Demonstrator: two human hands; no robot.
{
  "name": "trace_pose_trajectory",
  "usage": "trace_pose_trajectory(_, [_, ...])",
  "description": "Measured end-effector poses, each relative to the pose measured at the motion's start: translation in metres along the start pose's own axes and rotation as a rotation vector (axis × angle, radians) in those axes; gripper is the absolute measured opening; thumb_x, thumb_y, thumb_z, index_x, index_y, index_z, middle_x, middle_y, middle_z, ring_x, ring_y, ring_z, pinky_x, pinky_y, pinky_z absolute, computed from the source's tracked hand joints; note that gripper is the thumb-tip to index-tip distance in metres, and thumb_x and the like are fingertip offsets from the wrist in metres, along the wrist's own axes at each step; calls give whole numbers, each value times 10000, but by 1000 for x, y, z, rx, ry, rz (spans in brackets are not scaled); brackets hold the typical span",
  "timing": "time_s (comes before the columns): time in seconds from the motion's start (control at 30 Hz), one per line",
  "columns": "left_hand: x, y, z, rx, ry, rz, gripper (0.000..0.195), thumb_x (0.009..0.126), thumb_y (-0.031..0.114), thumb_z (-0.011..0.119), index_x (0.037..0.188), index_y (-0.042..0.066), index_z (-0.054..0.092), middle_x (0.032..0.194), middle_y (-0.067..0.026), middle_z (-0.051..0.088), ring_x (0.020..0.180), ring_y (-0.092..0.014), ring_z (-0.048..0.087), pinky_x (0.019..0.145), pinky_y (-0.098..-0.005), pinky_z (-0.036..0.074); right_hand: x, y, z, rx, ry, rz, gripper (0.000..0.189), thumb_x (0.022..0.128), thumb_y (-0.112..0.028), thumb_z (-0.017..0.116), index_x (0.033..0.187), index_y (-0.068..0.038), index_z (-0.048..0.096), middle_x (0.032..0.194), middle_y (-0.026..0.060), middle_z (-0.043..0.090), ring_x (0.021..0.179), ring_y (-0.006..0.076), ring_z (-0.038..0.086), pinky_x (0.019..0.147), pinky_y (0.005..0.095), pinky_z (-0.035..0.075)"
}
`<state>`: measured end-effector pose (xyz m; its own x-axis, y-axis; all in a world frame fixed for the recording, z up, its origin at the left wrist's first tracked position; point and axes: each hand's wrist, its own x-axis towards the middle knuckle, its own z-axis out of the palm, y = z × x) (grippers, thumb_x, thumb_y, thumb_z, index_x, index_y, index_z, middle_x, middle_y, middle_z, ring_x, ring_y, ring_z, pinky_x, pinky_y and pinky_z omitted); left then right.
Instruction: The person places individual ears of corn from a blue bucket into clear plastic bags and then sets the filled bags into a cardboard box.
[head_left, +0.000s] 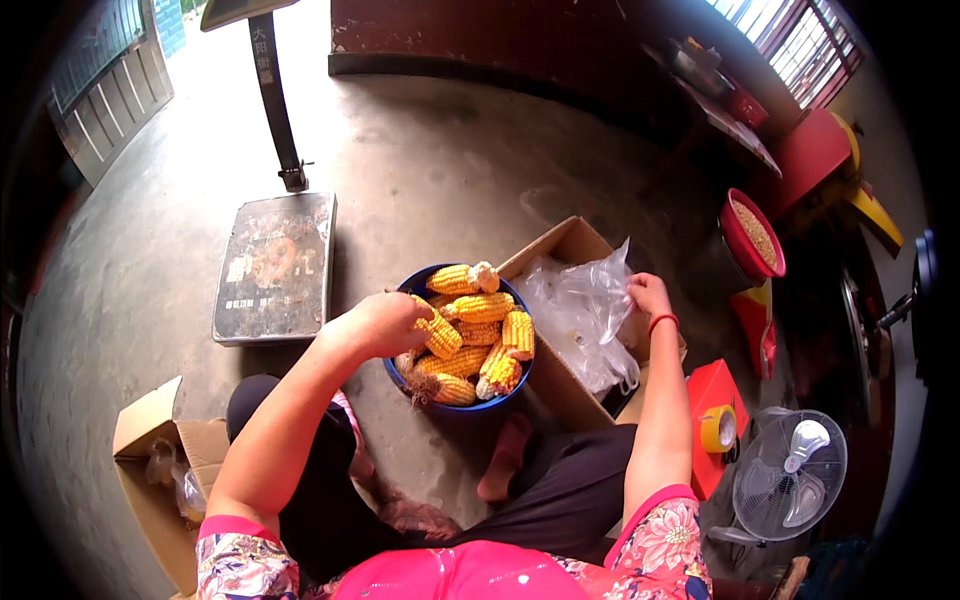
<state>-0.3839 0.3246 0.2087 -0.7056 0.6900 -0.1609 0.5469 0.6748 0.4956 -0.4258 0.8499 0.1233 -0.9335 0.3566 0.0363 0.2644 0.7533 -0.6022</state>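
A blue bucket (486, 409) full of yellow corn cobs (484, 307) stands on the floor in front of me. At its left side my left hand (394, 322) has its fingers around one corn cob (441, 334), which lies over the other cobs. My right hand (649, 294) pinches the edge of a clear plastic bag (611, 281) and lifts it up. That bag belongs to a crumpled heap of plastic bags (577, 330) inside an open cardboard box (566, 382), right beside the bucket. Brown corn silk (421, 384) hangs at the bucket's near rim.
A platform scale (274, 270) stands left of the bucket. Another cardboard box (142, 491), holding small bags, is at lower left. To the right are a fan (789, 476), a red box (712, 390) with a yellow tape roll (718, 429), and a red basin (780, 259) of grain.
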Motion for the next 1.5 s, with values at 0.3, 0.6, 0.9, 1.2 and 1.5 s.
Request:
trace_pose_trajectory(0.3, [3, 4, -1, -41, 125, 57, 292, 767, 209, 575, 1008, 52, 629, 849, -186, 634, 824, -350, 605, 754, -424, 485, -10, -60, -30, 922, -217, -33, 159, 895, -136, 484, 893, -22, 595, 801, 61, 630, 709, 154, 606, 648, 287, 503])
trace_pose_trajectory(0.6, [9, 40, -16, -461, 433, 249, 919, 645, 230, 798, 1398, 143, 279, 1343, -151, 375, 1226, -306, 409, 985, -395, 387, -83, -233, -29, 1086, -724, -228, 239, 950, -214, 466, 1022, -3, 550, 903, 64, 620, 741, 142, 611, 693, 293, 539])
trace_pose_trajectory(0.9, [11, 31, -19, -1359, 498, 69, 437, 895, 109, 511, 1313, 41, 402, 964, -50, 613, 841, -90, 595, 730, -224, 480, -130, -315, 25, 1489, -711, -118, 383, 929, -293, 477, 1195, -17, 483, 1129, 91, 578, 1035, 177, 567, 898, 343, 466])
trace_pose_trajectory(1.2, [-1, 12, -20, -1553, 513, 49, 482, 922, 112, 401, 1394, 108, 307, 1073, -41, 576, 861, -87, 588, 722, -252, 494, -147, -323, 78, 874, -541, -507, 291, 849, -104, 607, 1106, 14, 538, 935, 50, 624, 819, 105, 585, 754, 235, 477])
trace_pose_trajectory(1.5, [-3, 6, -13, -1381, 418, 89, 461, 952, 244, 444, 1379, 99, 348, 1091, -26, 566, 901, -89, 565, 798, -279, 473, -145, -329, 76, 566, -479, -568, 223, 811, -150, 662, 969, -3, 607, 845, 28, 637, 705, 72, 601, 526, 202, 497])
